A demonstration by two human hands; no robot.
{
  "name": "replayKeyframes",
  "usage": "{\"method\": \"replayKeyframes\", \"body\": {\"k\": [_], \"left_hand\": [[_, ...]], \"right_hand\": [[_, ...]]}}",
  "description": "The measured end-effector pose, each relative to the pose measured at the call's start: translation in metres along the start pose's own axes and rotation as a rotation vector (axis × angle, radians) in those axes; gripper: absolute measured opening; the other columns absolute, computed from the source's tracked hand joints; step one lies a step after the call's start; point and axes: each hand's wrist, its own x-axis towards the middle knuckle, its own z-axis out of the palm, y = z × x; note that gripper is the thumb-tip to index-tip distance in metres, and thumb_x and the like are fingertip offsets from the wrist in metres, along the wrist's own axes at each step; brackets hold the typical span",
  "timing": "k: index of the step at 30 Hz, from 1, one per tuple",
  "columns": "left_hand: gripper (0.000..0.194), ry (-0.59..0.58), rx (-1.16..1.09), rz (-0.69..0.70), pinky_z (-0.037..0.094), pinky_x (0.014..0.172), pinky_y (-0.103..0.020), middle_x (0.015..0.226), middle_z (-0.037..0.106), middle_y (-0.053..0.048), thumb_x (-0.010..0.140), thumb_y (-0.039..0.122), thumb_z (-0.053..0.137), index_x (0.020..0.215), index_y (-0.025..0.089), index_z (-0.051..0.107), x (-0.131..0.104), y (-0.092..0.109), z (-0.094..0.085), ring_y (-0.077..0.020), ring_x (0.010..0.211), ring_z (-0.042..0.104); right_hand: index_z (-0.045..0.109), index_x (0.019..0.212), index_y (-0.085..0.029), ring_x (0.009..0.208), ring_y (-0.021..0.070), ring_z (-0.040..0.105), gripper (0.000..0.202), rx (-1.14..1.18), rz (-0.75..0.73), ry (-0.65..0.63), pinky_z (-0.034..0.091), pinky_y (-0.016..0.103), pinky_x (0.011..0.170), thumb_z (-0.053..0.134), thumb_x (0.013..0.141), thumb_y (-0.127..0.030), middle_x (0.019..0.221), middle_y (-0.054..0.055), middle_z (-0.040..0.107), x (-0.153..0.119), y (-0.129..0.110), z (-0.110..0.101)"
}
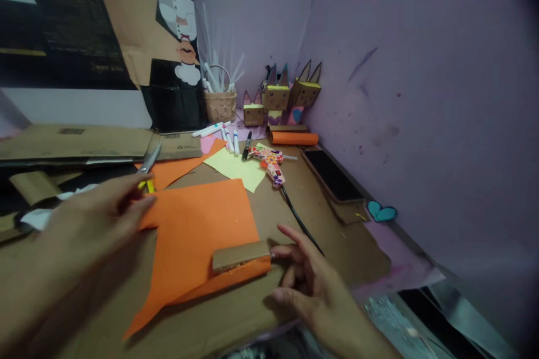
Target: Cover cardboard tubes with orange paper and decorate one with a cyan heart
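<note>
An orange sheet (202, 219) lies on the brown cardboard surface. Along its lower right edge sits a brown cardboard tube (240, 257), with orange paper against its near side. My right hand (305, 283) is beside the tube's right end, fingers apart, holding nothing. At the left, my left hand (105, 216) is over the sheet's upper left corner, thumb and fingers close together around the yellow handles of the scissors (150, 160). The blades point up and away; part of the handles is hidden by the fingers.
A floral glue gun (272, 164) with a black cord lies behind the tube. Markers (229, 139), yellow paper (238, 165) and an orange roll (295, 138) are further back. A phone (334, 175) rests near the right wall. Folded cardboard (76, 143) is at the back left.
</note>
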Motion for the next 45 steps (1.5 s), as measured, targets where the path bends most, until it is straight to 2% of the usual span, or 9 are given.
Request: {"method": "replayKeyframes", "body": {"k": [3,5,8,12,18,24,30,38,45], "left_hand": [[0.03,-0.143,-0.017,0.254,0.044,0.066,-0.031,0.095,0.065,-0.004,0.081,0.038,0.047,0.104,0.023,0.059,0.007,0.045,0.022,-0.0206,0.078,0.061],[0.03,-0.211,-0.015,0.402,0.045,0.075,-0.035,0.103,0.062,-0.008,0.082,0.033,0.045,0.107,0.02,0.057,0.017,0.06,0.039,-0.0237,0.091,0.058],[0.032,-0.298,0.0,0.453,0.045,0.08,-0.036,0.111,0.057,-0.009,0.082,0.031,0.045,0.111,0.019,0.053,0.029,0.066,0.059,-0.0247,0.099,0.055],[0.027,-0.293,0.043,0.487,0.043,0.086,-0.039,0.105,0.057,-0.009,0.081,0.033,0.051,0.103,0.018,0.055,0.032,0.066,0.074,-0.026,0.1,0.052],[0.021,-0.304,0.017,0.495,0.043,0.085,-0.038,0.101,0.055,-0.007,0.081,0.033,0.052,0.093,0.018,0.058,0.032,0.063,0.08,-0.0244,0.097,0.052],[0.023,-0.294,0.005,0.485,0.042,0.086,-0.039,0.104,0.055,-0.008,0.08,0.033,0.054,0.095,0.016,0.058,0.033,0.063,0.081,-0.0247,0.098,0.051],[0.024,-0.295,0.006,0.477,0.041,0.089,-0.04,0.105,0.056,-0.009,0.081,0.032,0.053,0.097,0.015,0.059,0.031,0.064,0.08,-0.0251,0.1,0.05],[0.026,-0.313,0.009,0.475,0.043,0.084,-0.038,0.105,0.056,-0.008,0.08,0.033,0.053,0.1,0.017,0.059,0.033,0.061,0.082,-0.0249,0.099,0.051],[0.027,-0.274,0.011,0.517,0.045,0.081,-0.037,0.103,0.056,-0.008,0.079,0.033,0.054,0.098,0.014,0.059,0.035,0.061,0.083,-0.0246,0.096,0.053]], "right_hand": [[0.033,0.128,-0.025,0.055,0.006,0.045,0.074,0.058,0.032,-0.016,0.041,0.024,0.054,0.067,0.063,-0.017,0.106,0.006,0.053,0.003,-0.002,0.003],[0.033,0.127,-0.025,0.054,0.0055,0.045,0.075,0.077,0.046,-0.008,0.041,0.023,0.052,0.069,0.061,-0.019,0.106,0.006,0.052,0.005,-0.003,0.002],[0.035,0.126,-0.025,0.053,0.0052,0.045,0.074,0.067,0.056,0.009,0.042,0.023,0.052,0.071,0.061,-0.022,0.107,0.006,0.051,0.007,-0.001,0.001],[0.038,0.125,-0.028,0.052,0.0047,0.044,0.071,0.086,0.04,-0.005,0.04,0.021,0.048,0.071,0.061,-0.021,0.104,0.004,0.051,0.009,0.003,0.002],[0.039,0.123,-0.029,0.051,0.0036,0.044,0.07,0.108,0.069,-0.056,0.039,0.02,0.048,0.067,0.061,-0.014,0.109,0.004,0.052,0.016,-0.002,0.006],[0.042,0.121,-0.027,0.054,0.0038,0.045,0.069,0.037,0.008,-0.012,0.039,0.022,0.054,0.069,0.06,-0.011,0.112,0.005,0.05,0.021,-0.005,0.008],[0.042,0.12,-0.027,0.053,0.0044,0.042,0.067,0.047,-0.019,-0.039,0.036,0.021,0.05,0.068,0.06,-0.012,0.1,0.002,0.048,0.022,-0.005,0.009],[0.042,0.122,-0.027,0.05,0.003,0.04,0.069,0.079,-0.031,0.05,0.034,0.019,0.046,0.068,0.059,-0.014,0.096,0.001,0.048,0.014,0.006,0.011],[0.038,0.128,-0.024,0.052,0.0036,0.044,0.077,0.117,0.08,-0.071,0.036,0.02,0.048,0.067,0.058,-0.011,0.111,0.009,0.054,0.015,-0.006,0.007]]}}
